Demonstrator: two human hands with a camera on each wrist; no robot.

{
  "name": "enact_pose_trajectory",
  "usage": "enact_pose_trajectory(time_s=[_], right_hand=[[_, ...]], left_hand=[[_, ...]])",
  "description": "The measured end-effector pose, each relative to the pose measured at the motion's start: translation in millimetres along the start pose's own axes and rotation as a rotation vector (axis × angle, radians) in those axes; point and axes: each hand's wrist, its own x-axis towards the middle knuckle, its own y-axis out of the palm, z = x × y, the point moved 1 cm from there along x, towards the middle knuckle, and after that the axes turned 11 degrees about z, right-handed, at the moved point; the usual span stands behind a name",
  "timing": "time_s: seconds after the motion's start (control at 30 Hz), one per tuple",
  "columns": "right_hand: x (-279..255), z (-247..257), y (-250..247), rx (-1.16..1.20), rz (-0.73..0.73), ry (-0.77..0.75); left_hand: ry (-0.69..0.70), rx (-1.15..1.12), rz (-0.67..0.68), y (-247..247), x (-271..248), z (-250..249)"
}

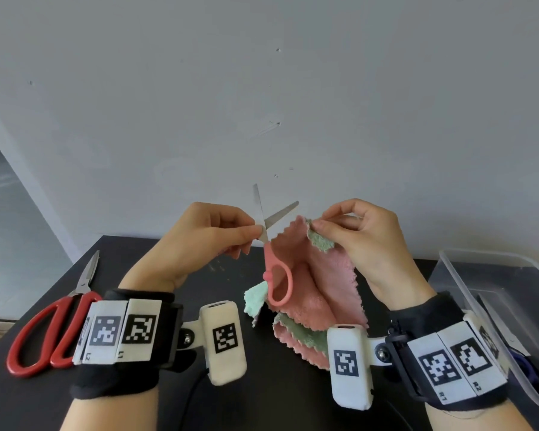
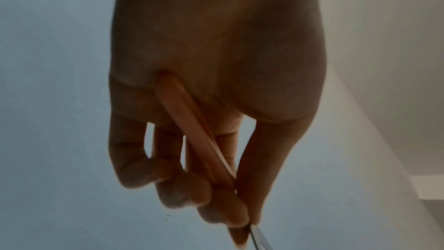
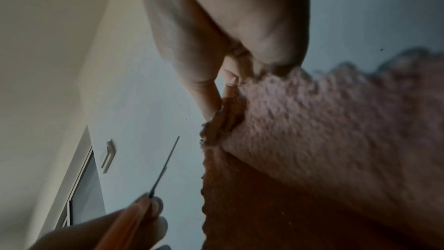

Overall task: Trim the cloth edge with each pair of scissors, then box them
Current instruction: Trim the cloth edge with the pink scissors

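Note:
My left hand (image 1: 231, 234) grips small pink-handled scissors (image 1: 276, 275) near the pivot, blades spread apart and pointing up beside the cloth's top edge. In the left wrist view the pink handle (image 2: 192, 132) runs through my curled fingers. A pink and green cloth (image 1: 318, 281) with a zigzag edge hangs from my right hand (image 1: 330, 225), which pinches its top corner. The right wrist view shows the cloth (image 3: 336, 130) close up and a thin blade (image 3: 165, 166) to its left. Large red-handled scissors (image 1: 50, 331) lie closed on the table at the left.
A black table (image 1: 277, 393) lies under both hands, against a grey wall. A clear plastic box (image 1: 479, 281) stands at the right edge with dark items inside, partly hidden by my right wrist. A black cable (image 1: 190, 399) runs across the near table.

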Motion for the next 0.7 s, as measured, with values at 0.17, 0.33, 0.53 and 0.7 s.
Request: enact_pose_trajectory(time_s=[0.17, 0.33, 0.53, 0.7], right_hand=[[-3, 5, 9, 0.11, 0.074, 0.038], [-7, 9, 18, 0.198, 0.13, 0.1], [-13, 15, 22, 0.161, 0.142, 0.108], [-14, 12, 25, 0.033, 0.051, 0.075]], left_hand=[[-0.003, 0.008, 0.007, 5, 4, 1], [0.004, -0.005, 0.065, 14, 6, -1], [0.022, -0.003, 0.08, 18, 7, -2], [0.029, 0.06, 0.048, 18, 9, 0]])
